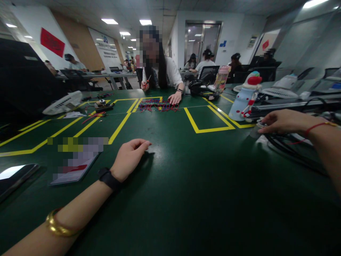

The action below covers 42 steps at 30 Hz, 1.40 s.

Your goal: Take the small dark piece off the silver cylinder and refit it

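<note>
Left hand point(130, 158) rests loosely curled and empty on the green table point(186, 199), right hand point(279, 122) stretches flat, fingers touching black cables point(290, 149).

Ceiling panel lights point(109, 21) shine over white walls point(234, 35), glass door point(203, 41), green table point(186, 199).

Phone point(76, 167) left of left hand point(129, 158); cables point(290, 147) by right hand point(279, 122).

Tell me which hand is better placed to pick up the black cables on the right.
Right. The right hand already reaches over the black cables near the table's right edge; the left hand rests on bare green table, apart from them.
</note>
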### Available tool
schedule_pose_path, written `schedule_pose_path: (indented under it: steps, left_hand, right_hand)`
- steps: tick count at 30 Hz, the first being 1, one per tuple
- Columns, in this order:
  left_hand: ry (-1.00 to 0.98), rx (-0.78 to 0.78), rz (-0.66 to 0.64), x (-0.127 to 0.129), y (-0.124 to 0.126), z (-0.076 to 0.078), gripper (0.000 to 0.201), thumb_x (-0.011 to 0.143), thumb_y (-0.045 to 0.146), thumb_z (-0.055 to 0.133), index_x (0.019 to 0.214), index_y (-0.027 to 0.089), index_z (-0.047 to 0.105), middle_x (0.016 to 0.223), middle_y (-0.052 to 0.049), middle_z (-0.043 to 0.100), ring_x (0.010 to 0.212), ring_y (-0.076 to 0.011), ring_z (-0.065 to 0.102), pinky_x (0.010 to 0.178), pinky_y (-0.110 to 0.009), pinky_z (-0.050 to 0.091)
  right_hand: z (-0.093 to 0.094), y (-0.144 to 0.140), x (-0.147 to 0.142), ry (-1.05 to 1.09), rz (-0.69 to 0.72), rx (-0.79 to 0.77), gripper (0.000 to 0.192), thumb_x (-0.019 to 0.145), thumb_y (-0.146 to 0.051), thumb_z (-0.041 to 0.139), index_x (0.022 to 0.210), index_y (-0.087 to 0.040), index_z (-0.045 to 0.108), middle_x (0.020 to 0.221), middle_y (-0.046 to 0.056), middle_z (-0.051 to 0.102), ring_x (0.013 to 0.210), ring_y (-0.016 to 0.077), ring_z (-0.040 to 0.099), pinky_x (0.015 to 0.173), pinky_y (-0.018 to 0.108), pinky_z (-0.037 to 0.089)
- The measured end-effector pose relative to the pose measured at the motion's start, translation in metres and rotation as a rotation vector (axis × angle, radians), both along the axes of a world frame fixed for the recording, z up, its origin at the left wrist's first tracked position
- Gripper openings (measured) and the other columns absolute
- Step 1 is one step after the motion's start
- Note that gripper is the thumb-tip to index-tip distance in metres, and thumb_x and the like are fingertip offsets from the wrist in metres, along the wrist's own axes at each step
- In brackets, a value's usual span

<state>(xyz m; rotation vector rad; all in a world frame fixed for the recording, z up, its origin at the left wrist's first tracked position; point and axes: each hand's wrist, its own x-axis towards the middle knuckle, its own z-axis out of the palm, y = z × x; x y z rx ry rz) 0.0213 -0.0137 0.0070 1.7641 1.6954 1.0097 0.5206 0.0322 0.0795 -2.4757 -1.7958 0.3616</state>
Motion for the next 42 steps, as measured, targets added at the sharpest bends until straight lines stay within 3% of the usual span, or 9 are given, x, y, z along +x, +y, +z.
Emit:
schedule_pose_path:
  steps: [5, 10, 14, 18, 22, 27, 30, 34, 42]
  left_hand:
    - [-0.007, 0.0, 0.0, 0.0, 0.0, 0.0, 0.036, 0.075, 0.05, 0.052, 0.087, 0.021, 0.069, 0.073, -0.001, 0.064, 0.065, -0.0159, 0.055, 0.059, -0.025, 0.039]
    - [-0.003, 0.018, 0.008, -0.001, 0.002, -0.003, 0.035, 0.074, 0.05, 0.052, 0.086, 0.022, 0.069, 0.071, -0.001, 0.065, 0.063, -0.0155, 0.055, 0.057, -0.025, 0.038]
    - [0.004, 0.022, 0.007, -0.001, 0.003, -0.004, 0.037, 0.075, 0.051, 0.051, 0.087, 0.021, 0.069, 0.073, -0.001, 0.065, 0.064, -0.0157, 0.054, 0.058, -0.026, 0.038]
    - [0.015, 0.003, 0.002, -0.001, 0.002, -0.003, 0.038, 0.076, 0.051, 0.051, 0.089, 0.021, 0.068, 0.076, -0.001, 0.065, 0.067, -0.016, 0.055, 0.06, -0.026, 0.039]
    - [0.03, 0.001, -0.008, -0.003, 0.004, -0.005, 0.038, 0.078, 0.051, 0.05, 0.09, 0.021, 0.068, 0.078, -0.001, 0.066, 0.068, -0.0157, 0.055, 0.06, -0.026, 0.039]
    - [0.025, 0.036, -0.082, 0.003, -0.001, 0.001, 0.035, 0.081, 0.048, 0.049, 0.094, 0.02, 0.067, 0.082, -0.002, 0.066, 0.069, -0.0158, 0.056, 0.063, -0.026, 0.041]
    - [0.031, 0.134, -0.257, 0.024, -0.016, 0.015, 0.031, 0.085, 0.042, 0.047, 0.1, 0.023, 0.066, 0.096, -0.003, 0.064, 0.082, -0.0165, 0.056, 0.072, -0.028, 0.042]
    - [0.081, 0.156, -0.481, 0.056, -0.038, 0.034, 0.025, 0.086, 0.037, 0.049, 0.1, 0.027, 0.067, 0.1, -0.002, 0.061, 0.086, -0.0157, 0.055, 0.07, -0.027, 0.042]
    - [0.06, 0.157, -0.333, 0.049, -0.035, 0.029, 0.024, 0.081, 0.042, 0.056, 0.093, 0.026, 0.07, 0.092, -0.002, 0.06, 0.082, -0.0162, 0.055, 0.071, -0.029, 0.042]
  right_hand:
    - [-0.003, 0.002, -0.004, -0.093, 0.036, -0.012, 0.043, 0.056, -0.04, 0.071, 0.089, -0.014, 0.063, 0.083, 0.008, 0.065, 0.072, 0.0178, 0.058, 0.063, 0.028, 0.041]
    - [0.0, 0.001, -0.03, 0.059, 0.187, 0.208, 0.049, 0.061, -0.043, 0.069, 0.096, -0.011, 0.058, 0.09, 0.01, 0.063, 0.077, 0.0177, 0.058, 0.07, 0.031, 0.043]
    - [-0.008, -0.019, -0.099, 0.438, 0.392, 0.392, 0.049, 0.066, -0.04, 0.068, 0.104, -0.012, 0.053, 0.096, 0.011, 0.061, 0.081, 0.0156, 0.058, 0.075, 0.031, 0.047]
    - [-0.031, -0.056, -0.185, 0.77, 0.653, 0.367, 0.038, 0.075, -0.034, 0.061, 0.107, -0.016, 0.05, 0.102, 0.009, 0.06, 0.087, 0.0147, 0.059, 0.078, 0.031, 0.051]
    - [-0.055, -0.084, -0.237, 0.823, 0.843, 0.395, 0.031, 0.078, -0.027, 0.057, 0.107, -0.017, 0.052, 0.107, 0.006, 0.056, 0.093, 0.0115, 0.057, 0.084, 0.027, 0.051]
    - [-0.071, -0.092, -0.248, 0.835, 0.849, 0.394, 0.038, 0.079, -0.024, 0.056, 0.115, -0.019, 0.047, 0.11, 0.006, 0.054, 0.096, 0.0107, 0.055, 0.086, 0.027, 0.05]
    - [-0.077, -0.09, -0.246, 0.914, 0.807, 0.35, 0.052, 0.077, -0.023, 0.059, 0.124, -0.02, 0.037, 0.112, 0.006, 0.054, 0.097, 0.0108, 0.055, 0.087, 0.028, 0.05]
    - [-0.08, -0.088, -0.247, 0.969, 0.82, 0.334, 0.05, 0.077, -0.022, 0.06, 0.122, -0.019, 0.037, 0.112, 0.006, 0.054, 0.098, 0.0107, 0.056, 0.088, 0.027, 0.049]
    - [-0.076, -0.09, -0.245, 0.763, 0.714, 0.461, 0.038, 0.075, -0.02, 0.059, 0.111, -0.019, 0.049, 0.103, 0.005, 0.057, 0.088, 0.0117, 0.055, 0.079, 0.028, 0.049]
